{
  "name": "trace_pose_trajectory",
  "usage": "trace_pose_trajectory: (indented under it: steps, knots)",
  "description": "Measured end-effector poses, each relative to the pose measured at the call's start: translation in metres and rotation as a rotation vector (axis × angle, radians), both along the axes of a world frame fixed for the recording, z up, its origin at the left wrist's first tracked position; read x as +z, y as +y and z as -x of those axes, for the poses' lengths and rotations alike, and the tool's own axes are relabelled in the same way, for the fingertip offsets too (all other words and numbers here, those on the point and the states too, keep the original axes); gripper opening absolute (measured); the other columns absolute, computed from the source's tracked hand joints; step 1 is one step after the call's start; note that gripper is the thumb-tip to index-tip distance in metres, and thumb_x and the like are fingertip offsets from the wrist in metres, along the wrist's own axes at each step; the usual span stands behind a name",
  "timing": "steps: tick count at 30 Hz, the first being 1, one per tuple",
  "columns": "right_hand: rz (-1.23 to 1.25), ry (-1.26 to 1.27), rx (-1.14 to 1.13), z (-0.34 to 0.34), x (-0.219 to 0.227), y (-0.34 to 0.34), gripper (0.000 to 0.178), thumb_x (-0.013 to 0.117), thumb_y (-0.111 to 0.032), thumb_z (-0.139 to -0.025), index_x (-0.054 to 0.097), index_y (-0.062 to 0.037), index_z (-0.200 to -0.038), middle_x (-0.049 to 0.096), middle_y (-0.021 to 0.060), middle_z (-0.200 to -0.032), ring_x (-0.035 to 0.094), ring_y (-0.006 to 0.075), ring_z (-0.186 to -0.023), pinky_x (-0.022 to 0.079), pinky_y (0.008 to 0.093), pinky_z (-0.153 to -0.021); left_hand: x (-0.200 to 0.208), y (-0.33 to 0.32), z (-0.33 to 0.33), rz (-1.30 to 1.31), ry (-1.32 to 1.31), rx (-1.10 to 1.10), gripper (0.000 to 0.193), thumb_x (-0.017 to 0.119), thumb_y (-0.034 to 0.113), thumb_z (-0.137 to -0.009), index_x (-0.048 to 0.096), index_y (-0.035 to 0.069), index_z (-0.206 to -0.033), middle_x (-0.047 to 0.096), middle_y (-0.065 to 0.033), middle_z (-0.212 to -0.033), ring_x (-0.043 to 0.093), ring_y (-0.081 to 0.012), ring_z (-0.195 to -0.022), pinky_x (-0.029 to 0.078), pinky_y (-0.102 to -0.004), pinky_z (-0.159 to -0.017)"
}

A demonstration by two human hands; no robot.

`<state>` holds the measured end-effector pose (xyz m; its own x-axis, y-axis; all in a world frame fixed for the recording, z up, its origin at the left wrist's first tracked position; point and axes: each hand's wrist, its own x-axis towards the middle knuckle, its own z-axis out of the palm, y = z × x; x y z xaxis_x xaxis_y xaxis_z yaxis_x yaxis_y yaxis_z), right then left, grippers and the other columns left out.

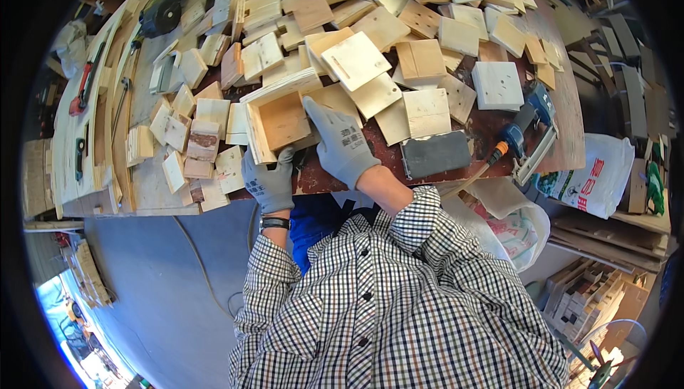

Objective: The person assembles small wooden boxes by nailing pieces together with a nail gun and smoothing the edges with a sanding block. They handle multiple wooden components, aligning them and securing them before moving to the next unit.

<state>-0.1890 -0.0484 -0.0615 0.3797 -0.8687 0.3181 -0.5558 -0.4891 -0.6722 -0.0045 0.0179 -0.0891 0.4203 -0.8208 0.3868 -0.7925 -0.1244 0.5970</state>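
An open-topped wooden box [283, 120] of thin pale boards is tilted at the near edge of the worktable [313, 184]. My left hand [269, 181], in a grey work glove, grips its near lower corner, and the fingers are partly hidden beneath it. The gloved right hand [343, 139] holds the box's right side, its index finger laid along the board and pointing away from me. Loose square wood blocks [356, 60] lie heaped right behind the box. To the right of my right hand is a flat dark grey block [436, 155].
A blue and black nail gun [526, 124] with an orange hose fitting lies at the table's right edge, near a whitish block [496, 85]. Long boards [92, 132] with a red-handled tool [83, 90] run along the left. Plastic bags [595, 175] hang at the right.
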Motion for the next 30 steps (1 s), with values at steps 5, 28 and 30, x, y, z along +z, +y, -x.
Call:
trace_pose_trajectory:
  steps: [5, 28, 30]
  knots:
    - [0.038, -0.066, -0.204, -0.019, 0.011, 0.014, 0.07, 0.06, -0.009, -0.089, 0.044, -0.001, -0.158, 0.066, 0.0189, -0.126, 0.063, 0.0356, -0.117, 0.044, 0.0475, -0.105, -0.006, -0.001, -0.004, -0.032, -0.004, 0.004, 0.077, 0.084, 0.061, -0.084, 0.071, -0.005, -0.122, 0.074, -0.0229, -0.111, 0.069, -0.0432, -0.1, 0.055, -0.0482, -0.09]
    - [-0.076, -0.113, -0.102, -0.007, 0.034, 0.016, 0.064, 0.068, -0.022, -0.089, 0.055, 0.0021, -0.147, 0.063, 0.02, -0.142, 0.062, 0.0348, -0.126, 0.046, 0.0492, -0.106, -0.008, 0.02, 0.0, -0.072, 0.449, 0.057, 0.084, 0.097, 0.041, -0.079, 0.059, -0.008, -0.136, 0.071, -0.0163, -0.122, 0.067, -0.0273, -0.114, 0.056, -0.0412, -0.098]
    - [-0.116, -0.104, -0.068, 0.003, 0.058, 0.012, 0.068, 0.075, -0.015, -0.087, 0.053, 0.0036, -0.149, 0.067, 0.02, -0.135, 0.066, 0.0339, -0.119, 0.048, 0.0465, -0.104, -0.001, 0.013, 0.006, -0.104, 0.288, 0.057, 0.086, 0.09, 0.059, -0.078, 0.063, -0.006, -0.128, 0.07, -0.0182, -0.113, 0.066, -0.0357, -0.104, 0.055, -0.0457, -0.091]
